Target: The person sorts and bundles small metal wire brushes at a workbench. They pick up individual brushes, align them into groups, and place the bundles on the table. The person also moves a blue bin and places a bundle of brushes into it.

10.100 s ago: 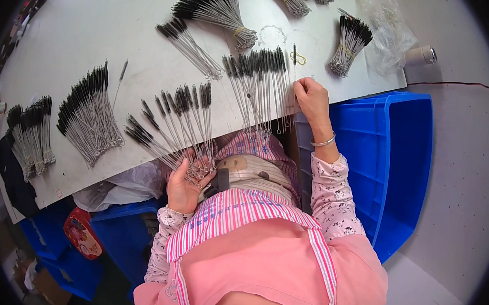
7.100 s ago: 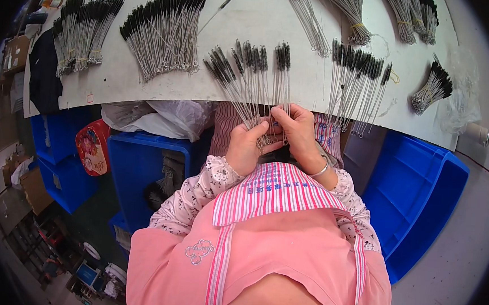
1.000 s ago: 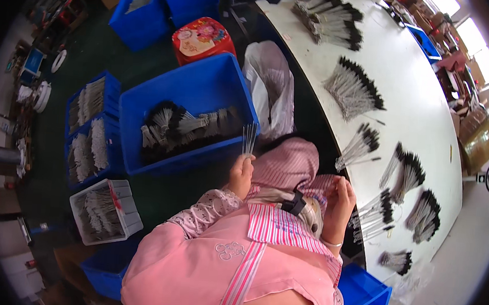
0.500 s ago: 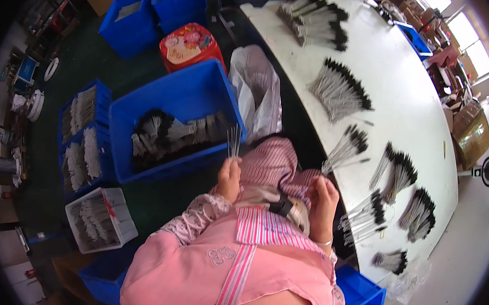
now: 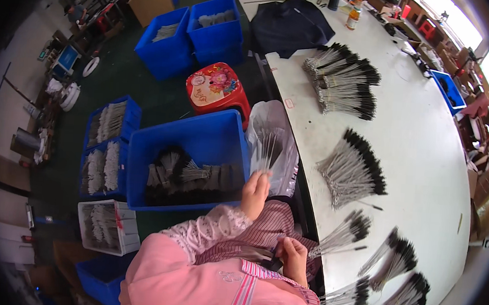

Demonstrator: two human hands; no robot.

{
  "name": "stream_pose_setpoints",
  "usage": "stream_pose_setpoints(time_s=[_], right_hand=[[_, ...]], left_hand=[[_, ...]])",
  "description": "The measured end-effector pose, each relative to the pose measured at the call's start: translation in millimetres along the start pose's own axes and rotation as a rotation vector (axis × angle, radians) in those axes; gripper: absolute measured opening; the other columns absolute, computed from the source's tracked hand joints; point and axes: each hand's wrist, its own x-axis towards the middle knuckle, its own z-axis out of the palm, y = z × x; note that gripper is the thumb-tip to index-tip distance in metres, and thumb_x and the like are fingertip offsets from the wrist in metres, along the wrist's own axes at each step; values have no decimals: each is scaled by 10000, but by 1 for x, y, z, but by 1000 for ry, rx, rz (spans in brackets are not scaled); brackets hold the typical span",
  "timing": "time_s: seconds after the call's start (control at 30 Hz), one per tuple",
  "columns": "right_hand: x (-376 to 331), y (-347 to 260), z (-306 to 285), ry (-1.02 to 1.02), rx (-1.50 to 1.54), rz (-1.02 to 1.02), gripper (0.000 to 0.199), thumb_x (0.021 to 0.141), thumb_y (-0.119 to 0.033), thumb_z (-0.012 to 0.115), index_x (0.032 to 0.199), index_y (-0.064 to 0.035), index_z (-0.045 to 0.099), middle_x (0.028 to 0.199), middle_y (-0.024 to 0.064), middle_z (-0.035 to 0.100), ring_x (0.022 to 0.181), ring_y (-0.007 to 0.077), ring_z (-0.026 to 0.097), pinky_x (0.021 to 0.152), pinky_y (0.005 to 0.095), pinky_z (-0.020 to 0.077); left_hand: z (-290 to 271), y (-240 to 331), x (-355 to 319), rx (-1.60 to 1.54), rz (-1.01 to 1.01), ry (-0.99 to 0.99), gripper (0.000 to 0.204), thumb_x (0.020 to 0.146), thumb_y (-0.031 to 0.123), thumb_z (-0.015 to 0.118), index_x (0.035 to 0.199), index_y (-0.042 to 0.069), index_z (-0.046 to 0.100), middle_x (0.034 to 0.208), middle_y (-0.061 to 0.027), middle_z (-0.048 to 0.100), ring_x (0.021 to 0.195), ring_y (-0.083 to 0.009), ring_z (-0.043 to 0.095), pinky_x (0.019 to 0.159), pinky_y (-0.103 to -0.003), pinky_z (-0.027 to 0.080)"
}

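My left hand (image 5: 254, 194) is closed on a few thin metal wires (image 5: 267, 155) that point up and away, slightly blurred. They overlap a clear plastic bag (image 5: 282, 175) beside the table, so I cannot tell whether their tips are inside it. My right hand (image 5: 294, 259) is held low by my lap at the table's near edge, its fingers pinched together; whatever they grip is hidden. Closest to it on the table lies a loose fan of thin wire-handled brushes (image 5: 348, 232) with black bristle ends.
More brush bundles (image 5: 359, 169) lie along the white table (image 5: 423, 193). Left of me stand a large blue bin (image 5: 189, 131) holding brush bundles, a red stool (image 5: 218, 88), smaller blue crates (image 5: 110, 123) and a white bin (image 5: 128, 229). A dark cloth (image 5: 290, 25) covers the table's far corner.
My view has shifted, showing more of the far table. My left hand, with the wires, has moved from beside the blue bin to the plastic bag. My right hand stays pinched near the table edge.
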Motion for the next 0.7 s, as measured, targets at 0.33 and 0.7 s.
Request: stream_pose_setpoints(time_s=[0.33, 0.7], right_hand=[[32, -88, 38, 41, 192, 156, 234, 893, -208, 552, 859, 8, 634, 593, 7, 535, 511, 80, 470, 503, 206, 361], [5, -220, 137, -72, 151, 117, 243, 900, -216, 537, 857, 12, 607, 548, 22, 489, 473, 123, 446, 470, 267, 377]], left_hand=[[58, 96, 72, 32, -113, -20, 178, 960, 194, 401, 1011, 70, 517, 593, 63, 376, 458, -6, 299, 399, -170, 226], [9, 199, 6, 106, -298, 111, 176, 950, 233, 417, 992, 97, 520, 596, 49, 385, 434, -10, 306, 369, -169, 238]])
